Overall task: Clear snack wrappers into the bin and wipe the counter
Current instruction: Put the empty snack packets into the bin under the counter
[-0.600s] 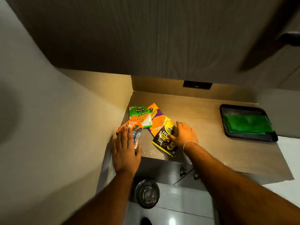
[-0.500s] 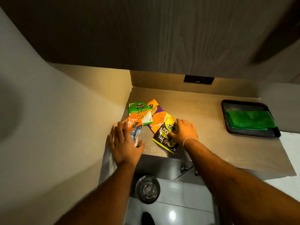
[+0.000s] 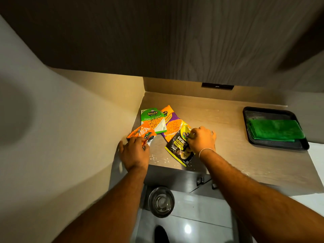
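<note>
Several snack wrappers lie in the counter's left corner. My left hand (image 3: 135,151) pinches the crumpled orange wrapper (image 3: 142,132) at the counter's left edge. My right hand (image 3: 201,139) is closed on the top of the black and yellow banana wafers wrapper (image 3: 178,148), which lies near the front edge. Behind them a green wrapper (image 3: 152,120) overlaps an orange and purple wrapper (image 3: 172,125). A folded green cloth (image 3: 276,129) rests in a black tray (image 3: 270,146) at the right. A round steel bin (image 3: 161,201) stands on the floor below the counter edge.
The wooden counter (image 3: 236,155) carries scattered crumbs near the front edge. A wall closes the left side and dark upper cabinets hang overhead. Drawer handles (image 3: 200,181) sit under the counter. A dark shoe tip (image 3: 161,234) shows on the tiled floor.
My left hand has curled from flat and spread to gripping the orange wrapper. My right hand has tightened on the top of the banana wafers wrapper.
</note>
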